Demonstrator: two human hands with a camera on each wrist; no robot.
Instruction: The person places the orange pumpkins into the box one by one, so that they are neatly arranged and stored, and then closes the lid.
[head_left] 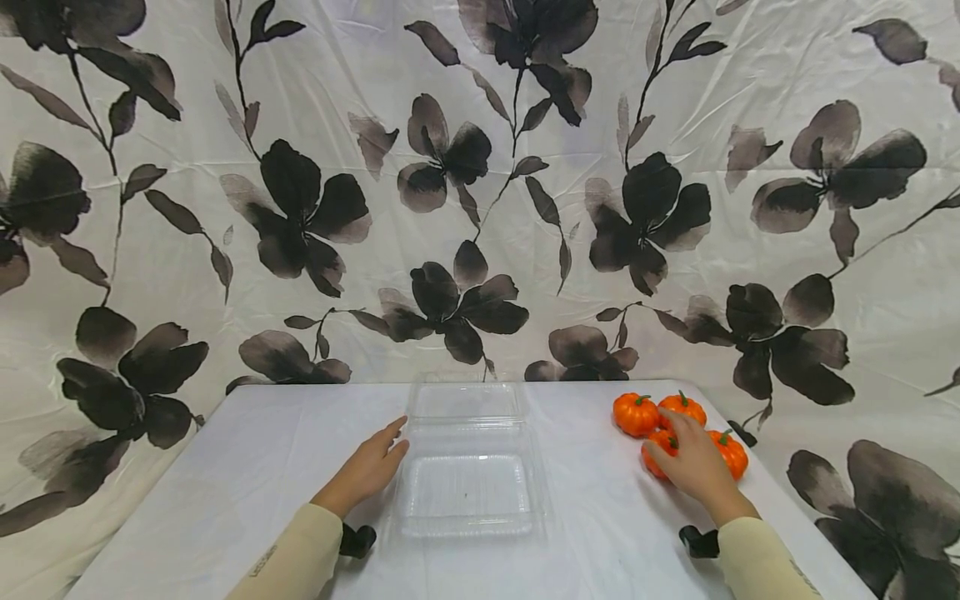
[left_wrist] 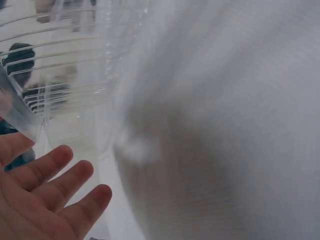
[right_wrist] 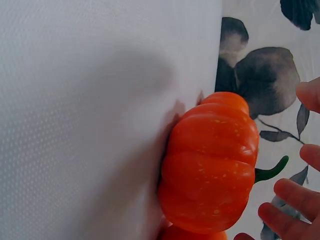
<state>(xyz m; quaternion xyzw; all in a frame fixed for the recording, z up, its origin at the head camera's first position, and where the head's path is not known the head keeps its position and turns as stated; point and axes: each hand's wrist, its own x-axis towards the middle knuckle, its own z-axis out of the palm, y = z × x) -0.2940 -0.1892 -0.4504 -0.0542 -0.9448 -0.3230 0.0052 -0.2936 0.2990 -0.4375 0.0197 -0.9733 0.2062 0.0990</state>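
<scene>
While two hands [head_left: 367, 472] [head_left: 697, 463] hover relaxed, one clear container [head_left: 467, 483] beside left, four pumpkins [head_left: 636, 414] by right.

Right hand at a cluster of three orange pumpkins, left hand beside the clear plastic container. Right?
Not three: the head view shows four orange pumpkins clustered at the right hand. The rest holds: the left hand is beside the clear plastic container.

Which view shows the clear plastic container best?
Head: the clear plastic container shows whole there, both halves in frame, beside the left hand. The left wrist view catches only part of its ribbed plastic, cut off by the frame edge; the right wrist view shows none.
</scene>
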